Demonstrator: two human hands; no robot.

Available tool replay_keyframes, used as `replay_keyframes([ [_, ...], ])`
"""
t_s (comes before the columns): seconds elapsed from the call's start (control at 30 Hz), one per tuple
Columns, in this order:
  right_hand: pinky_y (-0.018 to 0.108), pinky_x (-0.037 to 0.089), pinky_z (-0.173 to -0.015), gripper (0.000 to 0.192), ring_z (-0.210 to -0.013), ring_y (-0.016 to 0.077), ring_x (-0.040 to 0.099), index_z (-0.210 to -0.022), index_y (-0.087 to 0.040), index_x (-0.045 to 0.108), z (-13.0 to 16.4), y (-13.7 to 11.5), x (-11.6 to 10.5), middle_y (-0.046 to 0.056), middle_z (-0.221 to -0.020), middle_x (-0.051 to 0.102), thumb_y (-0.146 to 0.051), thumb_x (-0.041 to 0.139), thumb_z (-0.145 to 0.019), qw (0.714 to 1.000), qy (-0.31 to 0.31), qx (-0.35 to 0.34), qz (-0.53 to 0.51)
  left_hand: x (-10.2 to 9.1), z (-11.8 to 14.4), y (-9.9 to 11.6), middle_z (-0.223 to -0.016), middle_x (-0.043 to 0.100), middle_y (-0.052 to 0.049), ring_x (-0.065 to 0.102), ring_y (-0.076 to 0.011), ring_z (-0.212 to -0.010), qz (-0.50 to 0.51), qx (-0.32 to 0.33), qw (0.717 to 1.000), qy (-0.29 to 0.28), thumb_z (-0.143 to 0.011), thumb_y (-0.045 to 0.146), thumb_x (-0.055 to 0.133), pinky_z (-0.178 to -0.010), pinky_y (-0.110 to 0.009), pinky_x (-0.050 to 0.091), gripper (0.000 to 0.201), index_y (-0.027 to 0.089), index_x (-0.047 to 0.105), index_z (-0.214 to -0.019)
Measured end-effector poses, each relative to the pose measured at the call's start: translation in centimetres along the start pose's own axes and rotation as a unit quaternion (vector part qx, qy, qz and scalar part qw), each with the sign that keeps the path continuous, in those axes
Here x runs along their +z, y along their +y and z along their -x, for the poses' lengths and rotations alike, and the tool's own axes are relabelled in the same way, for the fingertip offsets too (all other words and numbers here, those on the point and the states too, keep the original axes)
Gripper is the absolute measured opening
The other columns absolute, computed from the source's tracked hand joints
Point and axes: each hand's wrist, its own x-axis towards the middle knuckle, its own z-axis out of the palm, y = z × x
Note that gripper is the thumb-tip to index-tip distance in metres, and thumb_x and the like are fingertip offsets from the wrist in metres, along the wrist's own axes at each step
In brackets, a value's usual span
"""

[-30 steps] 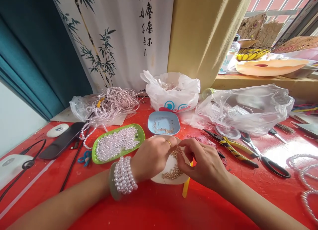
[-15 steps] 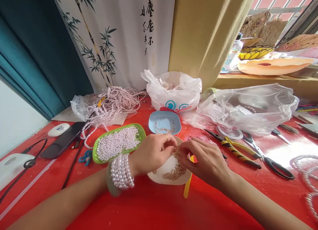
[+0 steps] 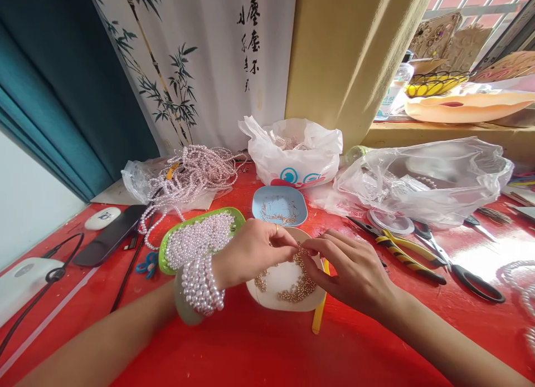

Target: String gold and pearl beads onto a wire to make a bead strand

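Observation:
Above a white dish [image 3: 273, 281] of small gold beads [image 3: 300, 289], my left hand [image 3: 251, 250] and my right hand [image 3: 355, 267] meet at the fingertips. Thumb and forefinger of each are pinched together on something too small to make out. A wound strand of pearl beads [image 3: 201, 287] and a pale green bangle [image 3: 184, 303] circle my left wrist. Partly under the dish's right edge lies a yellow stick [image 3: 318, 317]. Beyond the dish is a blue tray [image 3: 278, 200] with small metallic pieces; a green tray [image 3: 164, 259] of loose pearl beads stands to its left.
Yellow-and-black pliers [image 3: 412, 259] and black-handled scissors [image 3: 472, 281] lie on the right. Plastic bags [image 3: 296, 158] line the back beside a heap of pearl strands [image 3: 200, 172]. A dark phone-like slab [image 3: 108, 236] and cables are at left on the red table [image 3: 251, 353].
My fingertips have come together over the dish, the left thumb straightening toward the right hand. The whole view has shifted slightly.

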Motion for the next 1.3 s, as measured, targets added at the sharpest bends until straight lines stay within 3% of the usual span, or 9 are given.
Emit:
replay_keyframes([
  [0.13, 0.023, 0.036, -0.047, 0.008, -0.051, 0.0109, 0.047, -0.078, -0.015, 0.054, 0.1, 0.1, -0.2, 0.001, -0.057, 0.056, -0.015, 0.047, -0.076, 0.999, -0.009, 0.024, -0.02, 0.0, 0.2, 0.2, -0.067, 0.066, -0.004, 0.058, -0.0121, -0.061, 0.022, 0.01, 1.0, 0.014, -0.066, 0.022, 0.058, -0.055, -0.023, 0.046, 0.013, 0.013, 0.065, -0.072],
  [0.33, 0.022, 0.038, -0.048, 0.009, -0.051, 0.0095, 0.047, -0.075, -0.017, 0.051, -0.2, 0.4, -0.8, 0.001, -0.06, 0.056, -0.012, 0.044, -0.076, 0.99, -0.004, 0.102, -0.095, 0.0, -0.1, 0.4, -0.059, 0.062, -0.002, 0.055, -0.0094, -0.054, 0.083, -0.035, 0.996, -0.003, -0.065, 0.019, 0.058, -0.054, -0.022, 0.045, 0.008, 0.012, 0.061, -0.067],
  [0.5, 0.021, 0.037, -0.048, 0.011, -0.05, 0.0091, 0.048, -0.074, -0.018, 0.054, -0.7, 0.3, -1.7, 0.0, -0.06, 0.057, -0.014, 0.044, -0.077, 0.985, -0.042, 0.129, -0.11, 0.0, -0.2, 0.7, -0.055, 0.059, 0.0, 0.05, -0.0068, -0.05, 0.147, -0.061, 0.987, -0.018, -0.066, 0.019, 0.057, -0.054, -0.022, 0.043, 0.008, 0.011, 0.059, -0.064],
  [0.6, 0.022, 0.036, -0.045, 0.011, -0.046, 0.0093, 0.049, -0.076, -0.019, 0.055, -0.2, 0.7, -2.1, -0.001, -0.062, 0.061, -0.021, 0.044, -0.08, 0.978, -0.077, 0.189, -0.054, 0.0, -0.1, 0.8, -0.053, 0.058, 0.001, 0.049, -0.0062, -0.049, 0.177, -0.07, 0.982, -0.019, -0.066, 0.018, 0.057, -0.054, -0.022, 0.042, 0.008, 0.011, 0.059, -0.062],
  [0.7, 0.025, 0.041, -0.048, 0.015, -0.057, 0.0145, 0.057, -0.083, -0.019, 0.054, 1.3, 1.7, -2.0, 0.002, -0.075, 0.064, -0.028, 0.041, -0.082, 0.961, -0.125, 0.244, 0.038, -0.1, -0.1, 1.0, -0.053, 0.057, 0.001, 0.05, -0.006, -0.05, 0.198, -0.079, 0.977, -0.019, -0.065, 0.017, 0.058, -0.054, -0.021, 0.042, 0.007, 0.011, 0.059, -0.062],
  [0.83, 0.036, 0.046, -0.064, 0.034, -0.086, 0.0264, 0.057, -0.098, -0.012, 0.053, 4.4, 2.8, -1.4, 0.014, -0.098, 0.06, -0.039, 0.04, -0.081, 0.949, -0.165, 0.219, 0.156, 0.0, 0.0, 1.0, -0.054, 0.058, 0.0, 0.051, -0.0065, -0.051, 0.216, -0.09, 0.972, -0.023, -0.065, 0.017, 0.059, -0.054, -0.021, 0.042, 0.007, 0.011, 0.059, -0.064],
  [1.0, 0.044, 0.044, -0.074, 0.055, -0.094, 0.0311, 0.052, -0.102, -0.008, 0.054, 7.3, 2.3, -0.6, 0.019, -0.105, 0.057, -0.054, 0.037, -0.078, 0.94, -0.18, 0.196, 0.213, 0.2, 0.1, 1.0, -0.053, 0.056, 0.001, 0.049, -0.0064, -0.05, 0.202, -0.092, 0.975, -0.016, -0.065, 0.02, 0.059, -0.054, -0.021, 0.041, 0.009, 0.011, 0.057, -0.064],
  [1.2, 0.044, 0.043, -0.074, 0.048, -0.092, 0.0323, 0.051, -0.105, -0.003, 0.055, 7.5, 2.4, -0.9, 0.022, -0.099, 0.057, -0.04, 0.034, -0.083, 0.934, -0.192, 0.209, 0.217, 0.2, -0.1, 0.4, -0.056, 0.053, 0.002, 0.048, -0.0072, -0.053, 0.101, -0.039, 0.994, 0.016, -0.067, 0.02, 0.054, -0.054, -0.022, 0.04, 0.007, 0.013, 0.055, -0.064],
  [1.3, 0.046, 0.041, -0.08, 0.048, -0.092, 0.0321, 0.053, -0.102, -0.004, 0.057, 6.7, 2.7, -1.8, 0.021, -0.098, 0.058, -0.04, 0.031, -0.083, 0.937, -0.163, 0.275, 0.14, 0.3, -0.3, 0.2, -0.058, 0.052, 0.003, 0.046, -0.0075, -0.054, 0.063, -0.023, 0.997, 0.025, -0.068, 0.021, 0.053, -0.053, -0.022, 0.038, 0.008, 0.014, 0.054, -0.065],
])
